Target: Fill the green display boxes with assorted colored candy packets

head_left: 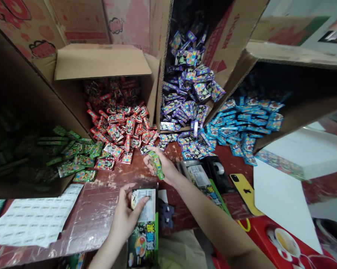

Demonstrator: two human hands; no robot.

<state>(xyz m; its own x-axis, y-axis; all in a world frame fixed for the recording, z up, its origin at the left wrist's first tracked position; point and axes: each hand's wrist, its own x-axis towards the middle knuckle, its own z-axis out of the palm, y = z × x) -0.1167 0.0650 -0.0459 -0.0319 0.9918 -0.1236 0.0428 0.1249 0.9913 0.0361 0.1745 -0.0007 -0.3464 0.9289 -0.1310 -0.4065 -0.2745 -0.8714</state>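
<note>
My left hand (125, 213) grips a black and green printed candy box (142, 239), thumb across the pale label panel near its upper end. My right hand (165, 163) is closed on a small green candy packet (156, 164), held above the table just beyond the box. Some of the right fingers are hidden behind that packet. Beyond the hands lie loose piles of small packets: green (80, 158) at the left, red (120, 130) beside them, purple (187, 101) in the middle and blue (246, 119) at the right.
Tipped cardboard cartons (103, 63) stand behind the piles. Right of my forearm are another printed box (200, 177), a black tape dispenser (219, 170) and a yellow phone (245, 192). A sheet of labels (34, 216) lies left; a cup (286, 241) sits on a red surface.
</note>
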